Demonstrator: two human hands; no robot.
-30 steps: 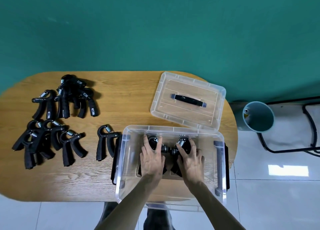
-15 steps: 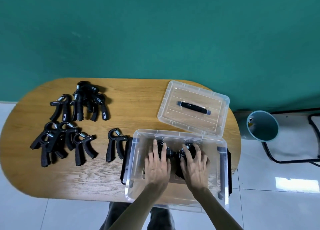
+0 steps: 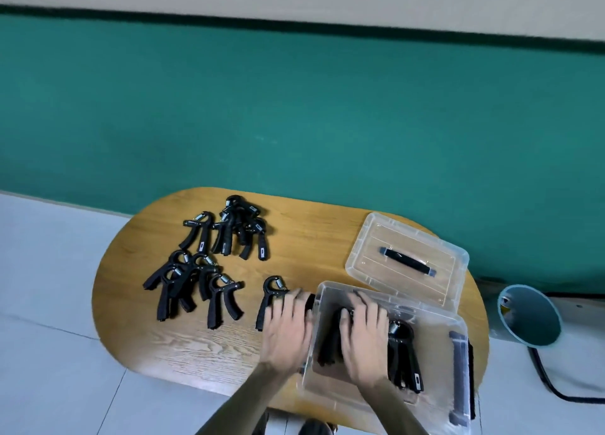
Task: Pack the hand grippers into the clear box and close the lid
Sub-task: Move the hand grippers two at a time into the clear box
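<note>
Your right hand lies inside the clear box at the worktop's near right corner, fingers fairly straight over a hand gripper on the box floor; whether they curl round it is blurred, so I cannot tell that grip. A second packed gripper lies just beside it, toward the box's right wall. Your left hand is outside the box, over its left wall and the lone gripper nearest it; motion blur hides whether the fingers have closed, so its grip is also unclear.

The rest wait along the worktop's left side: a near cluster and a far pile, several overlapping. The lid lies flat at the far right edge, handle up, touching the box's back rim.

These look stiff, light tools with a steel spring at the head. Take each by its two padded handles, which should give the surest hold. In the piles, expect handles to hook through one another, so lift one free before carrying it. Lay them flat and nested, or the lid may not seat.
</note>
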